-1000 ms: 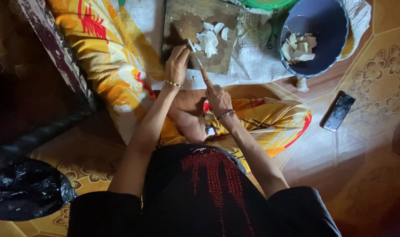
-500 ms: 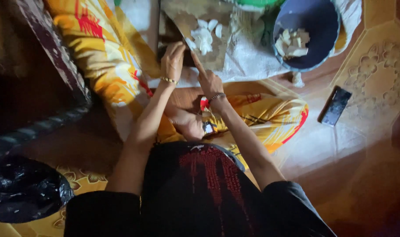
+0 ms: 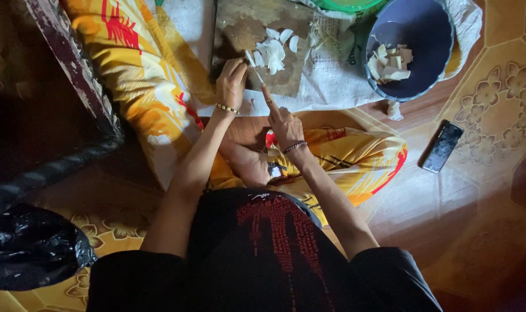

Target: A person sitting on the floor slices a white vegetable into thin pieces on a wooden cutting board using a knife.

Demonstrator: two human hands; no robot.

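While our right hand grips the knife on the cutting board, our left hand pinches a white piece beside the slices; a slip could nick those fingertips.

- One head-worn camera looks steeply down from above the seated person (arms reach away from it).
- Close range: worn brown wooden cutting board near the top edge.
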